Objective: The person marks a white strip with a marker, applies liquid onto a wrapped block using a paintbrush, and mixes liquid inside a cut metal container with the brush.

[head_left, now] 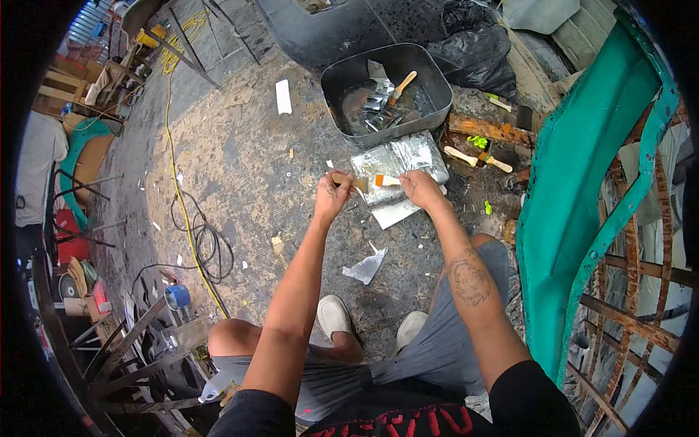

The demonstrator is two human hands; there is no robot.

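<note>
My left hand (pixel 335 195) is closed around a brown-handled tool (pixel 359 184) that looks like a flat brush; its end points right. Facing it, my right hand (pixel 422 189) pinches a small flat tool with a white shaft and an orange end (pixel 386 180). The two tool ends are close together, and I cannot tell whether they touch. Beneath them lies a foil-wrapped flat bundle (pixel 419 159) on the floor, with a white sheet (pixel 395 213) under its near edge. Just beyond stands a black tub (pixel 393 135) holding metal pieces and a wooden-handled brush (pixel 403 87).
A large green moulded panel (pixel 575 182) leans at right beside rusty metal bars (pixel 626 313). Brushes (pixel 497 162) lie right of the bundle. A yellow cord (pixel 180 189) and a coiled black cable (pixel 211 251) cross the floor at left. A torn clear scrap (pixel 365 266) lies before my feet.
</note>
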